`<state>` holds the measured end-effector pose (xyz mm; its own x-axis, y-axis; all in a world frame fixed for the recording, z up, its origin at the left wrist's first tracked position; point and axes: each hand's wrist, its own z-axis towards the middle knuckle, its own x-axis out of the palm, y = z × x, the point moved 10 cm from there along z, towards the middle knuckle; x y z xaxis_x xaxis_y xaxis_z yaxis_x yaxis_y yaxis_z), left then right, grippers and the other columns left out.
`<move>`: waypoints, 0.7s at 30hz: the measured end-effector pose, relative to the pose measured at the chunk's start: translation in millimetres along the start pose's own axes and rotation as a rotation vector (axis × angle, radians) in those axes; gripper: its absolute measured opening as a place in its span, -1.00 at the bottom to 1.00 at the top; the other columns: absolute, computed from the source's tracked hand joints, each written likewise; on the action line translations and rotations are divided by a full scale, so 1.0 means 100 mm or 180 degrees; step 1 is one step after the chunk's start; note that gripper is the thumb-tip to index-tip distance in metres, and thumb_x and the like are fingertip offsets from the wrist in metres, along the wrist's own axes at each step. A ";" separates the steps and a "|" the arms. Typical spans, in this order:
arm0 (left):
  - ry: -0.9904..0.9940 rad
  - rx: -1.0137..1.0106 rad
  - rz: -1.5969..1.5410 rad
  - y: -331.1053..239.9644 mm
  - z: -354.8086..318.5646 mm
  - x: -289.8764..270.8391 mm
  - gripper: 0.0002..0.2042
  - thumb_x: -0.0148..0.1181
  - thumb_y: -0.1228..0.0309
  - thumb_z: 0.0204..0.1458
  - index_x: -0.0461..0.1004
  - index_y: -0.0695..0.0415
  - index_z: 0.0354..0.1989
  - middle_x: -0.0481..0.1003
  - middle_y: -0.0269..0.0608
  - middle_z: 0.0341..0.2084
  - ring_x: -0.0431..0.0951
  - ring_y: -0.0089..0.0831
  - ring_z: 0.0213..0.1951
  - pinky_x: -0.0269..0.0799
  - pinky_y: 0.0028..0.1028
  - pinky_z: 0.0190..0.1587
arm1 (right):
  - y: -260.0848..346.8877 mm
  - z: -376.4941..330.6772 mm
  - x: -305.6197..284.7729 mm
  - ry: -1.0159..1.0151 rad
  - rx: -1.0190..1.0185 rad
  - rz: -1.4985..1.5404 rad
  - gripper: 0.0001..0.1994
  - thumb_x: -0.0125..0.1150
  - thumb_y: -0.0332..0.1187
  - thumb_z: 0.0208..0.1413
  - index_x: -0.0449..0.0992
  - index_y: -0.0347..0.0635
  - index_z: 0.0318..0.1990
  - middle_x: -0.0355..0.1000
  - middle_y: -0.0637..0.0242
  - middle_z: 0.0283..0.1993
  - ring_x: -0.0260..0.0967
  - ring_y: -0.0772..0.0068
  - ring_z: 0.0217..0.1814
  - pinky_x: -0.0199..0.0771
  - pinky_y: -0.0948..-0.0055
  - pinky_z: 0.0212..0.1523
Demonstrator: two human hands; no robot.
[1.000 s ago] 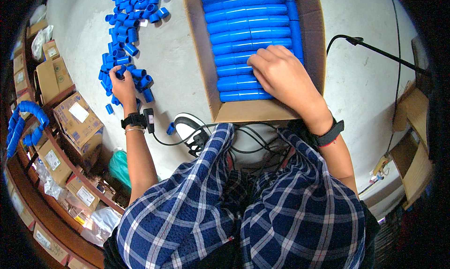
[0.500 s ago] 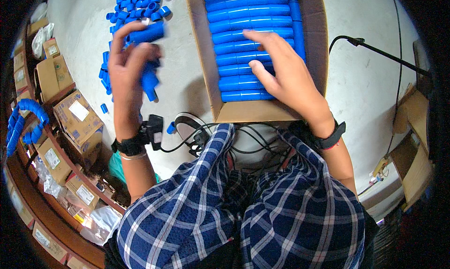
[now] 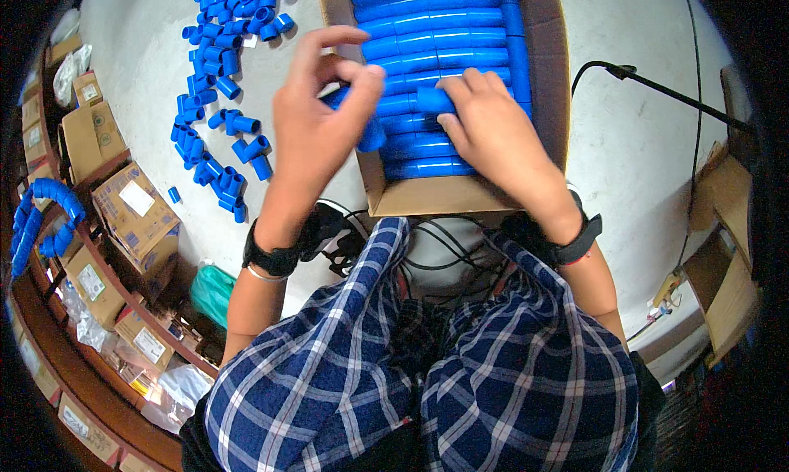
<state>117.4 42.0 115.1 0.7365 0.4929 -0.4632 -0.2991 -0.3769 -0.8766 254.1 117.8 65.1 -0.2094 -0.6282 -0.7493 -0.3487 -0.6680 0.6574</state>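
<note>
Rows of glossy blue pipe couplings (image 3: 411, 45) lie end to end in an open cardboard box (image 3: 448, 199) in front of me. My left hand (image 3: 312, 135) is at the box's left wall, its fingers curled around blue pipe couplings (image 3: 371, 135); the hand hides part of them, and the index finger is raised off them. Over the lower rows, my right hand (image 3: 505, 139) pinches one blue pipe coupling (image 3: 432, 101) between thumb and fingers. Whether that coupling touches the row beneath I cannot tell.
Loose blue fittings (image 3: 220, 57) are scattered on the pale floor left of the box. Shelving with cartons (image 3: 136, 197) curves along the left side, a string of blue fittings (image 3: 57, 188) hanging there. Black cables (image 3: 448, 240) run below the box; a black rod (image 3: 682, 98) stands right.
My left hand has moved right, from beside the loose fittings to the box's left edge, carrying blue couplings. My right hand, open before, has closed on a coupling above the rows.
</note>
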 end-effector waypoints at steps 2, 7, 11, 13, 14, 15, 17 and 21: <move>-0.0189 -0.0175 -0.0150 0.08 -0.01 -0.14 -0.75 0.21 0.47 0.10 0.44 0.19 -0.05 0.48 -0.39 -0.49 0.47 -0.68 -0.38 0.39 -0.62 -0.23 | 0.00 -0.08 0.17 0.0275 0.0098 -0.0300 -0.75 0.27 -0.46 -0.03 0.44 -0.29 -0.17 0.41 0.02 -0.22 0.37 0.00 -0.10 0.48 0.15 -0.07; -0.0099 -0.0021 -0.0162 0.06 -0.03 -0.10 -0.78 0.22 0.47 0.10 0.45 0.21 -0.09 0.47 -0.37 -0.46 0.45 -0.68 -0.34 0.39 -0.63 -0.21 | 0.12 -0.07 0.46 0.0342 -0.0003 -0.0279 -0.78 0.19 -0.56 -0.13 0.43 -0.32 -0.25 0.41 0.02 -0.20 0.37 0.04 -0.11 0.44 0.22 -0.04; -0.0060 0.0189 -0.0036 0.00 -0.04 -0.03 -0.80 0.23 0.46 0.08 0.48 0.21 -0.14 0.49 -0.34 -0.46 0.47 -0.65 -0.34 0.41 -0.59 -0.19 | 0.34 -0.07 0.57 0.0328 -0.0283 0.0062 -0.72 0.16 -0.52 -0.10 0.45 -0.37 -0.16 0.41 0.03 -0.21 0.36 0.01 -0.11 0.43 0.23 0.00; -0.0027 0.0282 0.0075 -0.03 -0.04 -0.01 -0.81 0.24 0.45 0.07 0.49 0.21 -0.15 0.50 -0.32 -0.46 0.48 -0.63 -0.34 0.42 -0.58 -0.19 | 0.37 -0.06 0.52 0.0188 -0.0323 0.0083 -0.69 0.16 -0.50 -0.09 0.48 -0.38 -0.11 0.41 0.04 -0.22 0.36 0.00 -0.09 0.44 0.21 -0.01; -0.0033 0.0251 0.0065 -0.02 -0.05 0.00 -0.81 0.24 0.45 0.06 0.50 0.22 -0.17 0.50 -0.31 -0.47 0.49 -0.62 -0.34 0.42 -0.58 -0.19 | 0.36 -0.06 0.51 0.0230 -0.0277 0.0088 -0.69 0.15 -0.49 -0.07 0.50 -0.35 -0.10 0.42 0.05 -0.22 0.36 0.01 -0.09 0.45 0.20 -0.03; -0.0013 0.0264 0.0065 -0.03 -0.05 0.01 -0.81 0.24 0.44 0.06 0.50 0.22 -0.17 0.50 -0.30 -0.47 0.49 -0.61 -0.34 0.42 -0.57 -0.19 | 0.33 -0.05 0.48 0.0270 -0.0230 0.0092 -0.69 0.15 -0.49 -0.05 0.51 -0.33 -0.09 0.42 0.06 -0.22 0.37 0.01 -0.09 0.46 0.19 -0.04; 0.0004 0.0283 0.0054 -0.04 -0.06 0.04 -0.81 0.25 0.44 0.06 0.50 0.22 -0.18 0.50 -0.30 -0.48 0.49 -0.61 -0.34 0.42 -0.57 -0.20 | 0.29 -0.03 0.41 0.0327 -0.0105 0.0235 -0.72 0.14 -0.47 0.00 0.55 -0.28 -0.09 0.43 0.06 -0.20 0.38 0.01 -0.10 0.47 0.18 -0.07; -0.0007 0.0555 0.0092 -0.17 -0.06 0.10 -0.84 0.22 0.42 0.09 0.50 0.23 -0.21 0.52 -0.25 -0.46 0.52 -0.55 -0.35 0.43 -0.54 -0.23 | 0.26 0.01 0.22 0.0269 0.0001 0.1526 -0.81 0.10 -0.43 0.14 0.55 -0.23 -0.12 0.46 0.11 -0.15 0.43 0.13 -0.16 0.48 0.26 -0.13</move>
<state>133.3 48.8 126.5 0.7248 0.4857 -0.4886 -0.4209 -0.2493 -0.8722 239.5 87.0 65.5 -0.2715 -0.8954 -0.3529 -0.2314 -0.2951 0.9270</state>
